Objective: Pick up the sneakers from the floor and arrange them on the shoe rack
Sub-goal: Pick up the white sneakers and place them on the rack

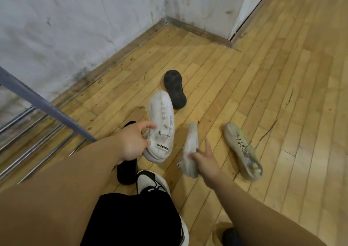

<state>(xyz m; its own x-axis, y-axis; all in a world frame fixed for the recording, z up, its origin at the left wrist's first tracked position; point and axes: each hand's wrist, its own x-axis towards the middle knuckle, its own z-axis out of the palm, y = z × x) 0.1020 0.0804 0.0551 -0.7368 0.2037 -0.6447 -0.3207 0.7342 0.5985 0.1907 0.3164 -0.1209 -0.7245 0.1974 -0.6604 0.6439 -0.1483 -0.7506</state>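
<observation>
Head view, shoes on a wooden plank floor (263, 76) in a corner of scuffed white wall (75, 29):

- left hand (131, 144): thumb and fingers curled round the heel end of a white low-top sneaker with a black "DESIGN" tab (162, 125); its toe points away, toward the corner
- right hand (205, 161): grips a second white sneaker (190, 147), seen edge-on and blurred; the forefinger sticks out straight, the other fingers close on the shoe
- pale beige knit sneaker with a green-yellow stripe (243, 149): lies on the floor just right of the right hand, untouched
- black sneaker turned sole-up (175, 89): on the floor beyond the toe of the held white sneaker
- black shoe (126, 172): on the floor, partly hidden under the left wrist
- black-and-white sneaker on the person's own foot (150, 183): below the two hands
- shoe rack of chrome tubes with a grey-blue frame bar (28, 138): at the left edge; no shoe visible on the part in view
</observation>
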